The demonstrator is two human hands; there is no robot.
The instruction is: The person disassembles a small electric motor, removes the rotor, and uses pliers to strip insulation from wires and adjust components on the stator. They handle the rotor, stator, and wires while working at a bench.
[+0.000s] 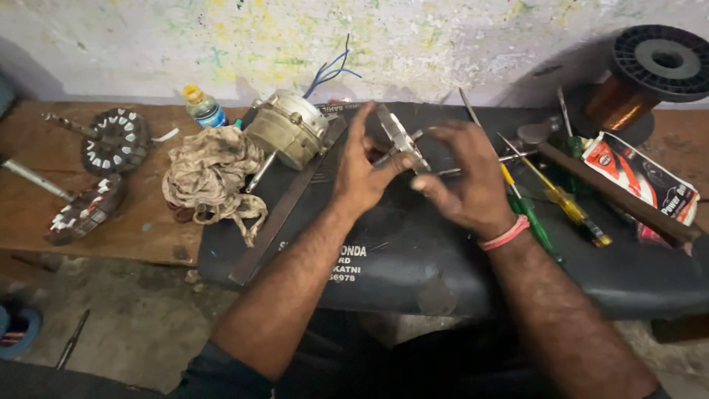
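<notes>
- From my head camera I see my left hand (363,171) and right hand (461,185) meeting over a black padded mat (413,258) that covers a worn wooden table (111,222).
- Between them is a small grey metal part (399,137), flat and angular with a thin shaft sticking out; it sits just above the mat's far edge, raised so both hands can work it.
- The left fingers pinch the part from below, thumb up along its side; the right fingers curl loosely at its near end, touching it (how firmly, I cannot tell).
- Just left lies a round, dull silver motor (289,129) with blue wires, resting on the mat.
- Beside it sits a crumpled, stained rag (210,177), soft and knotted.
- To the right, within reach, lie screwdrivers (554,203) with yellow and green handles, and a spool of shiny copper wire (639,81).
- At far left rest two toothed stator cores (114,140).
</notes>
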